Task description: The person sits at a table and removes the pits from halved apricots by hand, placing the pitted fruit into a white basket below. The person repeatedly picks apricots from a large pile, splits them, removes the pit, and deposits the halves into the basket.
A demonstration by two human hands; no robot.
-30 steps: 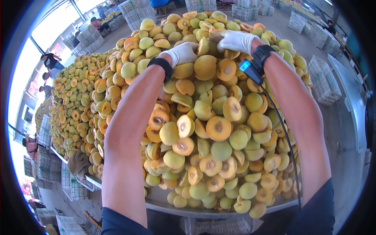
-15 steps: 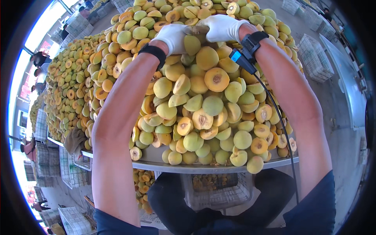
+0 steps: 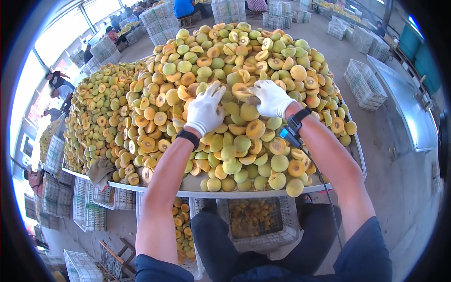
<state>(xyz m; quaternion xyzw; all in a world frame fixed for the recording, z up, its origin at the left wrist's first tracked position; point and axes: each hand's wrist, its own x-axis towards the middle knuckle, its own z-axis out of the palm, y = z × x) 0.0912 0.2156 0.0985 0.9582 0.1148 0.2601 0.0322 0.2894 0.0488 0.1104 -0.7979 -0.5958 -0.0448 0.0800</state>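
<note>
A large heap of halved yellow peaches [image 3: 225,155] covers the table in front of me, green-gold skins mixed with orange cut faces. Both my hands wear white gloves and reach into the middle of the heap. My left hand [image 3: 205,110] rests on the fruit, fingers stretched forward and slightly apart, with no peach visibly gripped. My right hand [image 3: 271,98] is closed at the near edge of a peach half [image 3: 241,90], its cut side partly showing. Something small and dark sits under the right fingertips; I cannot make it out.
The metal table edge [image 3: 244,193] runs in front of my knees. Below it stands a crate [image 3: 263,240] with fruit pieces inside. A brown cloth or glove [image 3: 100,172] lies at the left edge. White crates [image 3: 365,84] and a metal table [image 3: 403,101] stand right. A cable [image 3: 324,181] hangs from my right wrist.
The view has tilted up, showing more of the heap and room. My hands, close together before around something brownish, are now farther apart; the left has opened onto the fruit.
</note>
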